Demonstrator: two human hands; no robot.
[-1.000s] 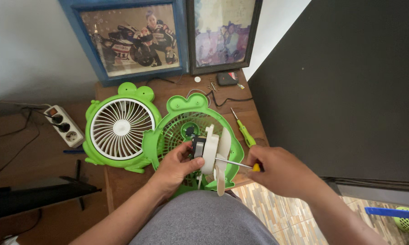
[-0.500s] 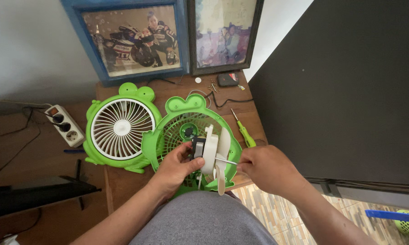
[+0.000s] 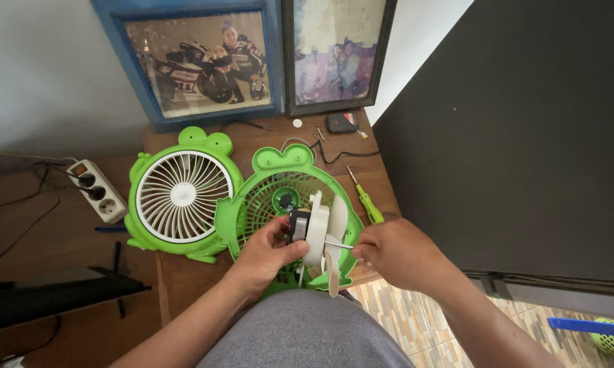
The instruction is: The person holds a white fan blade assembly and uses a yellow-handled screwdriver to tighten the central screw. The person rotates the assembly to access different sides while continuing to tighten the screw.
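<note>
My left hand [image 3: 264, 255] grips a small dark fan motor [image 3: 297, 225] with a white fan blade [image 3: 318, 235] mounted on it, held above the green frog-shaped rear fan housing [image 3: 259, 197]. My right hand [image 3: 397, 253] is closed around a screwdriver whose metal shaft [image 3: 337, 244] points left into the blade's hub. The handle is hidden inside my fist. The green front cover with its white grille [image 3: 181, 196] lies to the left on the wooden table [image 3: 184, 276].
A second screwdriver with a green handle [image 3: 366, 200] lies right of the housing. Several loose screws [image 3: 318, 131] and a small black device [image 3: 341, 122] sit near two framed pictures [image 3: 205, 58] at the back. A white power strip [image 3: 97, 189] lies at left. A dark panel [image 3: 525, 136] stands at right.
My right hand has slid left along the screwdriver, covering its yellow handle. The motor and blade stay in my left hand.
</note>
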